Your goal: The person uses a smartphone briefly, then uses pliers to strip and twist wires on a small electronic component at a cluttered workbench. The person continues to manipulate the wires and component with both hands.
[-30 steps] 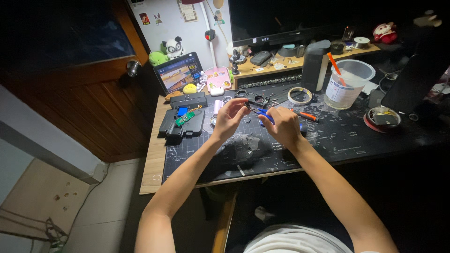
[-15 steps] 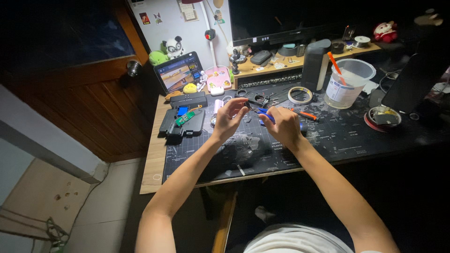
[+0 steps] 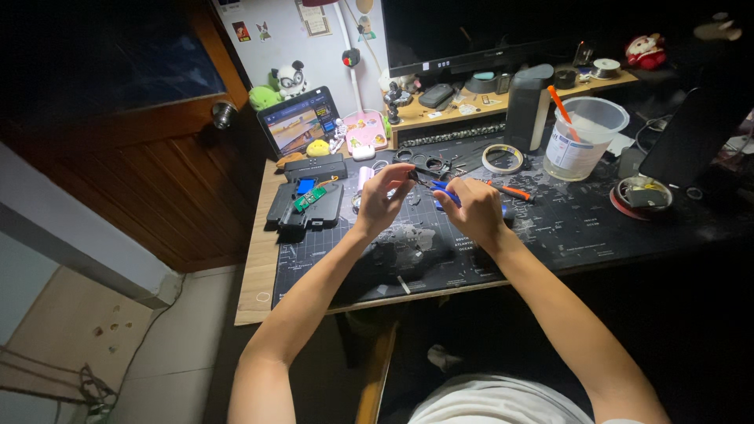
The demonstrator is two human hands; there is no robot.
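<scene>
My left hand is raised over the dark desk mat, its fingers pinched on a small part that is too small to make out. My right hand is closed around a blue-handled tool whose tip points at the left fingertips. The two hands nearly touch above the mat's middle. Scissors and small metal pieces lie just beyond the hands.
A clear plastic tub with an orange stick stands at the back right, beside a tape ring and a dark cylinder. A black case with a green board lies left. A small tablet leans behind it. A monitor sits on a wooden shelf.
</scene>
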